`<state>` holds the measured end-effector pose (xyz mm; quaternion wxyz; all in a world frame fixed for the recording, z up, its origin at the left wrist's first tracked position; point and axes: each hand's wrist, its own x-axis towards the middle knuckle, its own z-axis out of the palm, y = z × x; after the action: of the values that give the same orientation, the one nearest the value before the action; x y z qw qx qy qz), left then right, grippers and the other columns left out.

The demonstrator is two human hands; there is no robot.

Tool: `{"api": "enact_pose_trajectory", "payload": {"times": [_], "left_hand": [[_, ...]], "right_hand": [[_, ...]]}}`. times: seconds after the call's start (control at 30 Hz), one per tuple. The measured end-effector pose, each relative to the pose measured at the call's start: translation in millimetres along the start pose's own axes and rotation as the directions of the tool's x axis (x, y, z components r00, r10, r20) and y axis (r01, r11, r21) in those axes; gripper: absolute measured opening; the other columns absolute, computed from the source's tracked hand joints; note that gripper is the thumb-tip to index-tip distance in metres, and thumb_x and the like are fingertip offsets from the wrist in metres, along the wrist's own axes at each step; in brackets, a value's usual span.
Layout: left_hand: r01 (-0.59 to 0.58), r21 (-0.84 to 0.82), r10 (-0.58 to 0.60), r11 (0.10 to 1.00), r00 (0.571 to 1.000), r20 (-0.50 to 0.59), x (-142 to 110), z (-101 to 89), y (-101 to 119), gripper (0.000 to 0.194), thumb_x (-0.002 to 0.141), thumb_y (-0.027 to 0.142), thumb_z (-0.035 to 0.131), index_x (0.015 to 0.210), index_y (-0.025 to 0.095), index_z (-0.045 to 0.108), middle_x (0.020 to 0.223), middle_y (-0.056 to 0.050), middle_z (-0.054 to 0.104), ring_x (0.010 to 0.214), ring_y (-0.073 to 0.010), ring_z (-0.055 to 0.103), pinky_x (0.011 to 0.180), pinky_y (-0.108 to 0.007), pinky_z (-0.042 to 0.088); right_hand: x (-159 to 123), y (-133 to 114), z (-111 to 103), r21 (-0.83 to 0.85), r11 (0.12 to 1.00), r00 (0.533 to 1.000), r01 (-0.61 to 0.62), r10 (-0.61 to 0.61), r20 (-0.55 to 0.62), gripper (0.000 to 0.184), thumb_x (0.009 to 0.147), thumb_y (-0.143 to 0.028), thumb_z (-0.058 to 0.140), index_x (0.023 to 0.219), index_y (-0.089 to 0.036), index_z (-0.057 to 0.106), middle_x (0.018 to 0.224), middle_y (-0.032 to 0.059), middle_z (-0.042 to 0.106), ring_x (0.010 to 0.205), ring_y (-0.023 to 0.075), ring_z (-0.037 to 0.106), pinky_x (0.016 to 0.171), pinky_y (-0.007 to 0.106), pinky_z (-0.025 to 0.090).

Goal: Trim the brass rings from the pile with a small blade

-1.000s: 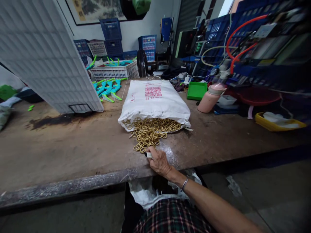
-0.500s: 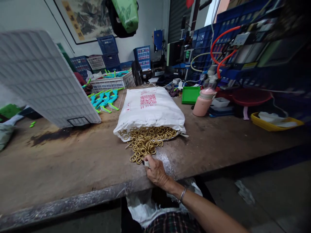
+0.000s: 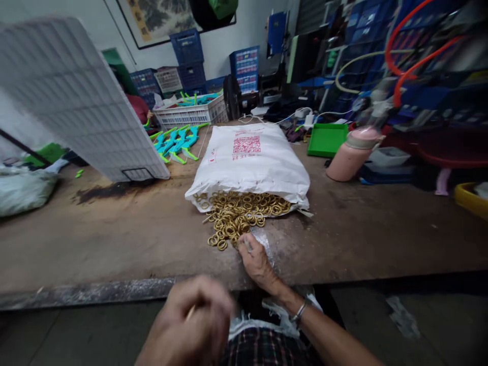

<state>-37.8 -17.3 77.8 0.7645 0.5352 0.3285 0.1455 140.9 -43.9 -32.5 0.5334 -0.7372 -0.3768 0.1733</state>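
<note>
Right hand [image 3: 259, 259]: fingers bent and brought together at the near edge of a heap of gold rings [image 3: 230, 226], a pale band [image 3: 248, 246] on or by the index finger; whether a ring is gripped cannot be determined. A bracelet [image 3: 299, 311] is worn on that wrist. Left hand [image 3: 192, 320]: raised in front of the table edge, fingers curled, blurred by motion; a small gold-toned spot shows within the curl, but whether anything is held cannot be confirmed. The rings spill from the open mouth of a white sack [image 3: 263, 170], lying flat and printed in red, onto the brown table [image 3: 362, 234], with several loose at the near end. Right of the sack stand a green tray [image 3: 324, 145] and a pink bottle [image 3: 346, 157]. To its left are turquoise-and-green pieces [image 3: 177, 142] and a leaning white panel [image 3: 87, 96]. A white crate [image 3: 202, 116] stands behind.
</note>
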Motion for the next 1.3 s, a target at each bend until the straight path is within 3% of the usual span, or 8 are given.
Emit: {"api": "enact_pose_trajectory", "payload": {"times": [0.07,0.17,0.3,0.43,0.6,0.83,1.07,1.3], "left_hand": [[-0.015,0.019,0.017,1.000,0.995,-0.099,28,8.7,1,0.025,0.077,0.035,0.056,0.092,0.016,0.056,0.051,0.006,0.044,0.039,-0.0052,0.037,0.037,-0.017,0.031],[-0.027,0.121,0.057,0.992,0.967,-0.250,66,12.2,-11,0.035,0.074,0.037,0.056,0.102,0.017,0.050,0.052,0.007,0.044,0.038,-0.0045,0.035,0.035,-0.015,0.027],[0.003,0.173,0.049,0.985,0.955,-0.291,87,11.7,-31,0.044,0.074,0.041,0.051,0.110,0.017,0.045,0.055,0.007,0.046,0.036,-0.0045,0.035,0.033,-0.015,0.026],[-0.038,0.225,0.092,0.974,0.968,-0.234,93,14.0,-42,0.037,0.076,0.041,0.051,0.102,0.015,0.052,0.055,0.006,0.046,0.040,-0.0045,0.037,0.037,-0.015,0.028],[-0.080,0.270,0.136,0.959,0.972,-0.194,99,17.8,-46,0.023,0.076,0.037,0.052,0.078,0.014,0.055,0.052,0.006,0.044,0.039,-0.0041,0.036,0.039,-0.016,0.029],[-0.090,0.276,0.151,0.957,0.966,-0.208,98,25.3,-49,0.022,0.077,0.037,0.053,0.075,0.016,0.052,0.052,0.006,0.045,0.040,-0.0040,0.036,0.041,-0.016,0.030],[-0.001,0.149,0.021,0.989,0.991,-0.131,93,26.4,-54,0.031,0.076,0.047,0.051,0.077,0.016,0.050,0.057,0.005,0.048,0.039,-0.0040,0.038,0.037,-0.015,0.030],[0.017,0.013,-0.016,1.000,0.997,-0.069,88,22.1,-58,0.032,0.075,0.047,0.054,0.073,0.016,0.049,0.060,0.004,0.048,0.041,-0.0026,0.037,0.038,-0.014,0.029]], "right_hand": [[5,0,-7,0.070,0.996,0.999,-0.050,0.050,-0.002,0.018,0.078,-0.032,0.040,0.075,-0.018,0.051,0.064,-0.0015,0.054,0.059,0.0112,0.047,0.058,0.021,0.036],[9,1,-15,0.114,0.988,0.991,-0.102,0.090,0.102,0.018,0.077,-0.033,0.041,0.070,-0.018,0.049,0.058,-0.0044,0.047,0.054,0.0099,0.042,0.055,0.021,0.035],[7,-1,-20,0.146,0.984,0.963,-0.106,0.065,0.262,0.019,0.077,-0.033,0.041,0.066,-0.019,0.047,0.054,-0.0061,0.040,0.051,0.0088,0.036,0.052,0.020,0.032],[3,-4,-24,0.146,0.984,0.935,-0.104,0.046,0.351,0.017,0.077,-0.033,0.042,0.067,-0.019,0.047,0.055,-0.0058,0.041,0.052,0.0088,0.037,0.051,0.020,0.032],[3,-5,-28,0.186,0.969,0.927,-0.165,0.087,0.365,0.018,0.077,-0.032,0.043,0.065,-0.019,0.047,0.050,-0.0067,0.038,0.049,0.0082,0.035,0.048,0.019,0.031],[3,-6,-30,0.193,0.959,0.927,-0.207,0.130,0.352,0.024,0.079,-0.039,0.042,0.065,-0.020,0.044,0.051,-0.0063,0.043,0.049,0.0080,0.039,0.049,0.020,0.033],[2,-3,-26,0.191,0.956,0.925,-0.222,0.144,0.352,0.022,0.077,-0.037,0.045,0.065,-0.019,0.046,0.055,-0.0059,0.045,0.051,0.0080,0.039,0.051,0.020,0.033],[-3,-7,-26,0.155,0.974,0.928,-0.164,0.099,0.359,0.021,0.079,-0.032,0.041,0.065,-0.018,0.047,0.058,-0.0045,0.048,0.055,0.0089,0.043,0.054,0.020,0.034]]}}
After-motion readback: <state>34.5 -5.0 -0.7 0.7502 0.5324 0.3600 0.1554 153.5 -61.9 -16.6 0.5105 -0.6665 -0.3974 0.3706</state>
